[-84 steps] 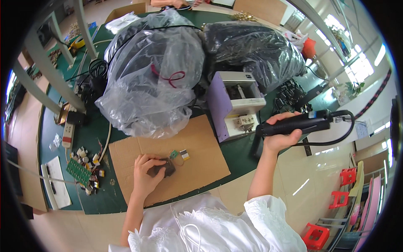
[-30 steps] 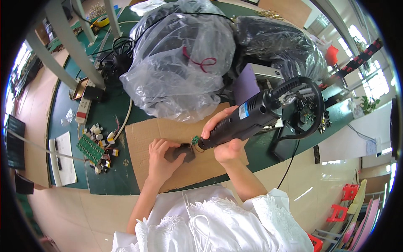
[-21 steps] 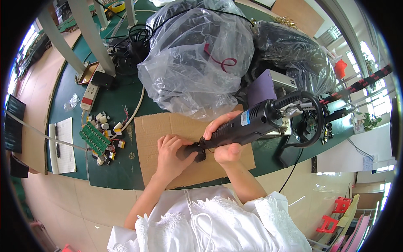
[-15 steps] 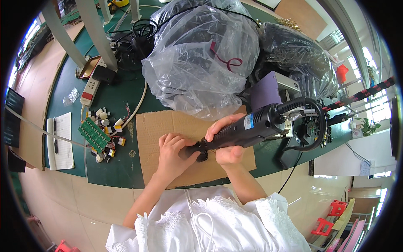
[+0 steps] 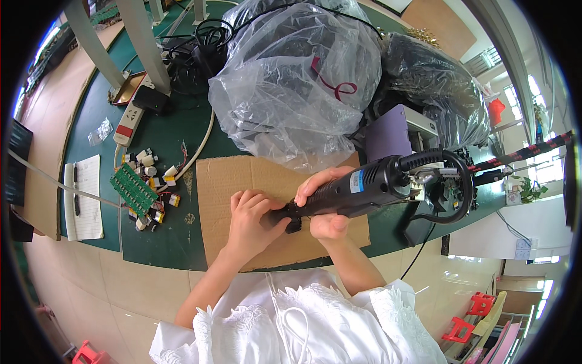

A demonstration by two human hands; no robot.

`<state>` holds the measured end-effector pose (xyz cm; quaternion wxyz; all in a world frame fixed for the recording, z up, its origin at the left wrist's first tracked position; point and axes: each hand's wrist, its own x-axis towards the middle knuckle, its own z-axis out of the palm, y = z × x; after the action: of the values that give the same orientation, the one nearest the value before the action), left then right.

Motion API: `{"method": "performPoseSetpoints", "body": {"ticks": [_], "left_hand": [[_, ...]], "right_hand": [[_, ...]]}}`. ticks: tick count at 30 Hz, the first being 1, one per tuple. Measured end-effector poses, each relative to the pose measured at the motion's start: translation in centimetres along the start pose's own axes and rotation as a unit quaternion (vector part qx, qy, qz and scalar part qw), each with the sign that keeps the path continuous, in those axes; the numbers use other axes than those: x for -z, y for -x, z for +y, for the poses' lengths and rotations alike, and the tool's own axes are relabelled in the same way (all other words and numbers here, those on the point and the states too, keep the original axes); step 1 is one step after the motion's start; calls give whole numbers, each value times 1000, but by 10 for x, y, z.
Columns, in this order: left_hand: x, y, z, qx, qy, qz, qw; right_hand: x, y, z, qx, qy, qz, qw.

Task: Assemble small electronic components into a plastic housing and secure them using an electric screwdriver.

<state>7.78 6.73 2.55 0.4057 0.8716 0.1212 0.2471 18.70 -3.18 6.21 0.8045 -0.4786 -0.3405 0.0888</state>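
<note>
My right hand [image 5: 327, 224] is wrapped round the body of a black corded electric screwdriver [image 5: 370, 185] with a blue and white label. The tool lies at a slant, its cable end toward the upper right and its tip toward my left hand [image 5: 247, 219]. Thumb and fingers of that left hand close on a small black part [image 5: 294, 225] beneath the tip. What kind of part it is does not show, since the fingers and the tool cover most of it. Under both hands lies a brown cardboard sheet [image 5: 227, 176] on the green table [image 5: 163, 246].
Left of the cardboard, a green circuit board [image 5: 133, 190] lies by several small wired components. Further left are a notebook [image 5: 91, 212] with a pen and a power strip [image 5: 128, 124]. A large clear plastic bag [image 5: 291, 91] and a purple-grey box [image 5: 391, 130] stand behind.
The view has shifted slightly. Both hands, the electric screwdriver and the black part keep almost the same positions on the cardboard.
</note>
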Motion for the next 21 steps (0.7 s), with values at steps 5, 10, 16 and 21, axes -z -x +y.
{"method": "performPoseSetpoints", "body": {"ticks": [5, 10, 16, 21], "left_hand": [[-1, 1, -3, 4, 0, 3, 1000], [-3, 2, -6, -1, 7, 13, 1000], [0, 4, -5, 2, 20, 15, 1000], [1, 7, -6, 24, 35, 1, 999]], "right_hand": [[5, -4, 5, -16, -84, -49, 995], [5, -11, 8, 30, -99, -102, 989], [10, -12, 11, 20, -64, -142, 988], [10, -18, 7, 0, -64, -189, 980]]}}
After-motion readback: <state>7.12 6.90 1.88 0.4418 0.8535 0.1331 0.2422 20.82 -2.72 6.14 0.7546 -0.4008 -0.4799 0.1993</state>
